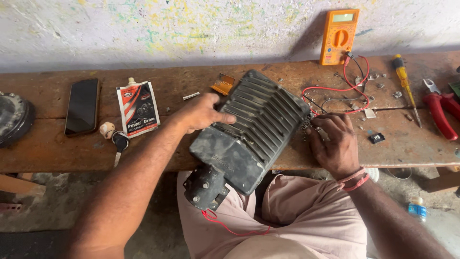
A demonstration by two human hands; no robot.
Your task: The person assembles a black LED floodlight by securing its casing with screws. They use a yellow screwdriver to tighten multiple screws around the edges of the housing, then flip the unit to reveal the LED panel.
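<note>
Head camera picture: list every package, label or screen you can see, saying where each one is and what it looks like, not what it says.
Sachet: flat pouch with a nozzle, white, red and black, on the bench left of the left hand.
Phone: dark blank screen, flat beside the sachet.
Multimeter: orange, small pale display on top, leaning on the wall.
Bottle: small, blue label, on the floor at right.
</note>
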